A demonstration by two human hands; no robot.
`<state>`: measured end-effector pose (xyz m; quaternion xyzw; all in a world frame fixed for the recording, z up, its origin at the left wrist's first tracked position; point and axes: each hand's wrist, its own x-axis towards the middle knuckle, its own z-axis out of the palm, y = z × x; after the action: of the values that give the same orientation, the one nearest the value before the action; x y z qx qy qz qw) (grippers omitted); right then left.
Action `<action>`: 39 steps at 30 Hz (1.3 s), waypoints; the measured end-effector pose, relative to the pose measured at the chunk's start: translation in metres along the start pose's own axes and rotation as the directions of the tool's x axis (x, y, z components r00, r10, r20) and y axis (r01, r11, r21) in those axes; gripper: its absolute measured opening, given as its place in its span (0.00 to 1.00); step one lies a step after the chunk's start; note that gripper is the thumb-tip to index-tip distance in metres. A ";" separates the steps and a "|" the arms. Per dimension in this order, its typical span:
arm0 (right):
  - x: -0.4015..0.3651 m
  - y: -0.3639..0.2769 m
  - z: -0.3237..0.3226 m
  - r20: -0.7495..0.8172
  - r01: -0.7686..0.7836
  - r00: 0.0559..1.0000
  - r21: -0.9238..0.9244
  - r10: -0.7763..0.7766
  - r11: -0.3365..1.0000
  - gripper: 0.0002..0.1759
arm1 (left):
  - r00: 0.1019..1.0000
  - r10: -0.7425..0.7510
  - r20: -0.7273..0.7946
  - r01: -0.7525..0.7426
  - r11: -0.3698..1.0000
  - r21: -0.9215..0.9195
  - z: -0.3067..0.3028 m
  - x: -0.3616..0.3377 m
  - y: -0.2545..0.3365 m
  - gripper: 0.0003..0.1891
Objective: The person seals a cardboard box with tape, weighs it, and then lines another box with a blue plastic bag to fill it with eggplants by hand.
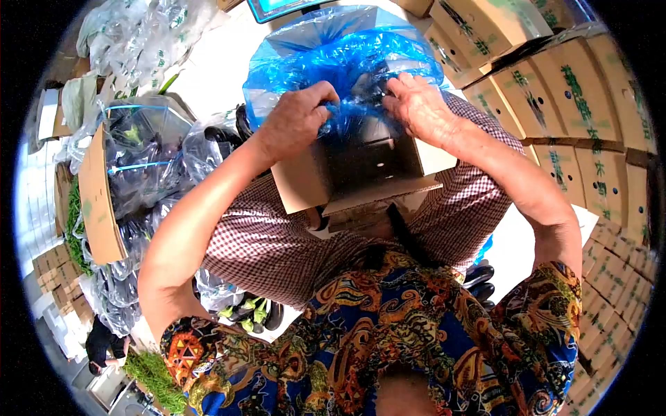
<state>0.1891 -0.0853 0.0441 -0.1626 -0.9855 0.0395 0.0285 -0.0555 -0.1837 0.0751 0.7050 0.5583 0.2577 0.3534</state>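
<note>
A thin blue plastic bag is spread over the far side of an open cardboard box between my knees. The box's near flaps are folded outward and its dark inside shows. My left hand pinches the near edge of the bag, fingers curled in. On the other side, my right hand grips the bag with bent fingers, its thumb turned inward. Both hands are above the box opening, a short gap apart. Dark shapes show faintly through the plastic between them; I cannot make them out.
Printed cardboard boxes are stacked along the right. Eggplants lie on the left near my leg, and more eggplants on the right. Clear plastic bags heap at upper left. A blue-rimmed screen or tray is at the top.
</note>
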 end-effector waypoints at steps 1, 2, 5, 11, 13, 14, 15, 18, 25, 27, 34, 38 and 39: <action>0.001 0.002 -0.003 0.018 0.007 1.000 -0.006 -0.007 1.000 0.17 | 0.999 -0.036 0.001 0.036 0.996 -0.080 -0.005 -0.004 0.010 0.08; 0.002 0.002 -0.005 -0.036 0.015 0.999 0.019 -0.014 1.000 0.09 | 0.997 -0.072 0.003 0.071 0.985 -0.160 -0.011 -0.009 0.018 0.08; -0.008 0.002 -0.018 -0.084 0.053 0.996 0.298 -0.028 0.953 0.06 | 0.982 -0.180 0.065 0.191 0.921 -0.339 -0.025 -0.032 0.050 0.08; -0.079 -0.026 -0.112 0.319 -0.274 0.947 0.739 0.040 0.615 0.05 | 0.912 -0.233 0.338 0.354 0.864 -0.358 -0.031 -0.098 0.086 0.09; -0.099 -0.036 -0.124 0.397 -0.232 0.916 0.641 -0.057 0.731 0.07 | 0.884 -0.161 0.439 0.345 0.859 -0.379 -0.019 -0.117 0.088 0.09; -0.111 -0.044 -0.121 0.471 -0.271 0.881 0.559 -0.031 0.783 0.09 | 0.925 -0.107 0.365 0.259 0.880 -0.398 -0.008 -0.123 0.096 0.06; -0.115 -0.056 -0.114 0.276 -0.154 0.961 0.554 -0.006 0.818 0.09 | 0.933 -0.090 0.348 0.243 0.871 -0.426 0.001 -0.128 0.096 0.06; -0.107 -0.081 -0.109 -0.007 -0.181 0.976 0.518 0.216 0.836 0.26 | 0.966 -0.009 0.257 0.176 0.751 -0.636 0.009 -0.129 0.095 0.07; -0.053 -0.055 -0.064 -0.351 -0.020 0.931 0.210 0.095 0.977 0.19 | 0.976 -0.208 0.065 0.165 0.513 -0.843 -0.008 -0.123 0.122 0.10; -0.058 -0.049 -0.062 -0.154 -0.056 0.983 0.259 0.098 0.964 0.13 | 0.965 -0.226 0.132 0.242 0.579 -0.778 -0.013 -0.135 0.111 0.09; -0.134 -0.052 -0.101 0.298 -0.179 0.943 0.090 0.145 0.980 0.14 | 0.909 -0.137 0.394 0.054 0.975 0.215 0.055 -0.154 0.068 0.14; -0.155 -0.059 -0.015 0.448 -0.150 0.880 -0.052 0.157 0.987 0.09 | 0.987 0.091 0.135 -0.144 0.876 0.460 0.161 -0.171 -0.031 0.21; -0.157 -0.055 0.015 0.511 -0.145 0.840 -0.115 0.184 0.983 0.08 | 0.986 0.099 0.134 -0.150 0.878 0.455 0.160 -0.171 -0.027 0.21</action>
<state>0.3187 -0.1884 0.0271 -0.2307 -0.9397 0.0486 -0.2477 0.0083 -0.3795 -0.0397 0.8161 0.5375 0.1012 0.1866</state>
